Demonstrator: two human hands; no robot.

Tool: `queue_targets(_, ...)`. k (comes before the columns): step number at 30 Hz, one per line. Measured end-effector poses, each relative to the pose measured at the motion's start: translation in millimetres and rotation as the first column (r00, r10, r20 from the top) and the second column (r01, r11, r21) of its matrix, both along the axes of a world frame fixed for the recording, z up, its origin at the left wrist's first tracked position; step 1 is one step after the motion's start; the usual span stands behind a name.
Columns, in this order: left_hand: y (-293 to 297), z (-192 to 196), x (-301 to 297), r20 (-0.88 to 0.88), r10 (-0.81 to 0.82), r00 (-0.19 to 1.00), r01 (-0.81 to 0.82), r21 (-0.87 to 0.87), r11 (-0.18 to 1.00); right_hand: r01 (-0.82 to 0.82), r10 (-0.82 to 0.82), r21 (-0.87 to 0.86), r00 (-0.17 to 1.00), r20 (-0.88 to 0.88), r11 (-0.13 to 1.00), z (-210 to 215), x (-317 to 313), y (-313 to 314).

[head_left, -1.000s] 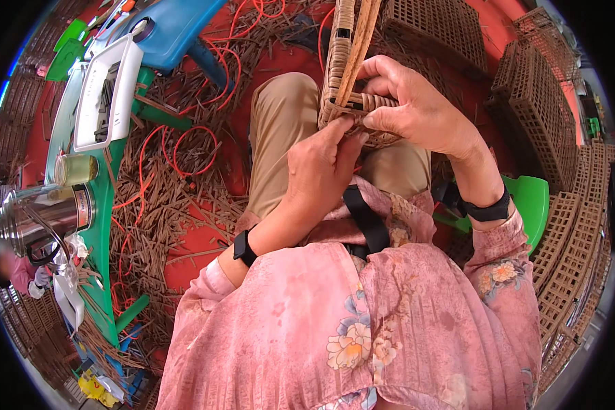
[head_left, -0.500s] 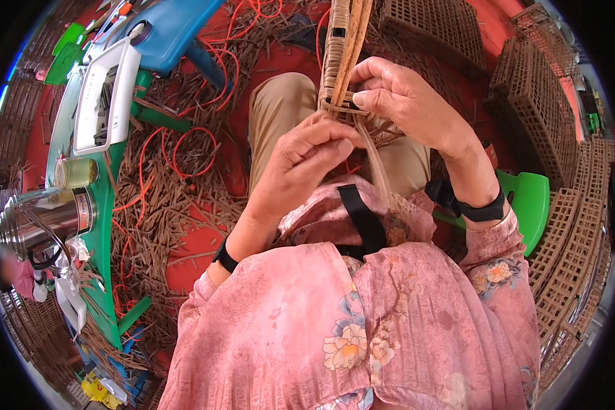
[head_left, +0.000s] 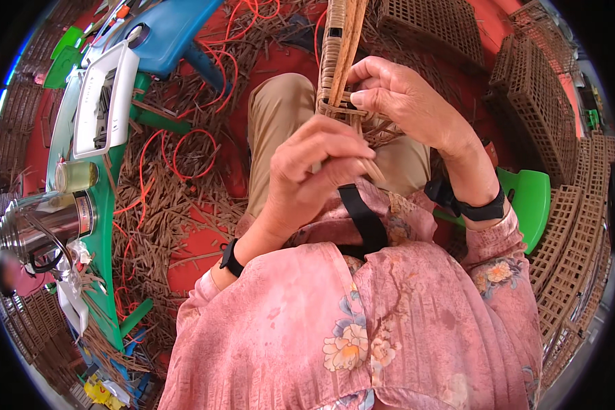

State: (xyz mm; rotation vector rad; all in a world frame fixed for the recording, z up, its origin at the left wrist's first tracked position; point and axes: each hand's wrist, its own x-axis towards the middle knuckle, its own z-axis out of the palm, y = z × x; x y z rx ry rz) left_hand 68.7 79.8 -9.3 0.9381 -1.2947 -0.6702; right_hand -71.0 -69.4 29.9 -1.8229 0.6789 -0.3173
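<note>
A long woven rattan piece stretches away from me at the top middle, wrapped with brown strips and carrying a small dark patch. Its near end, a small woven corner, lies between my knees. My left hand is just nearer than that corner, thumb and fingers pinching a flat pale-brown strip that comes from it. On the corner's right side, my right hand is closed on the woven piece with thumb and bent forefinger; its other fingertips are hidden behind the weave.
At left, a green bench carries a white tray of dark pieces, a glass jar and a metal flask. An orange hose winds over scraps on the red floor. Woven baskets and a green chair stand right.
My left hand has shifted slightly, its fingers now bunched higher over the strip, whose tail no longer hangs down across my lap. My right hand stays at the corner.
</note>
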Motion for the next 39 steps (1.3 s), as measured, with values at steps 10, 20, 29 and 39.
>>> queue_targets(10, 0.2, -42.3, -3.1, -0.569, 0.176, 0.803, 0.156, 0.486, 0.860, 0.015, -0.017, -0.127, 1.000, -0.013, 0.992, -2.7, -1.4, 1.8)
queue_targets(20, -7.2, -45.4, -5.4, -0.541, 0.208, 0.815, 0.041, 0.411, 0.911, 0.020, -0.025, -0.140, 0.999, -0.034, 0.990, -1.9, -1.0, 2.3)
queue_targets(29, -14.9, -30.6, -24.3, -0.321, 0.324, 0.890, -0.217, 0.328, 0.920, -0.007, 0.007, -0.136, 1.000, 0.004, 0.991, 0.4, -5.1, -2.2)
queue_targets(39, -22.4, 1.4, -5.5, 0.461, 0.537, 0.706, -0.487, -0.234, 0.841, -0.044, 0.056, -0.181, 0.996, 0.063, 0.982, 0.7, -3.8, -1.3)
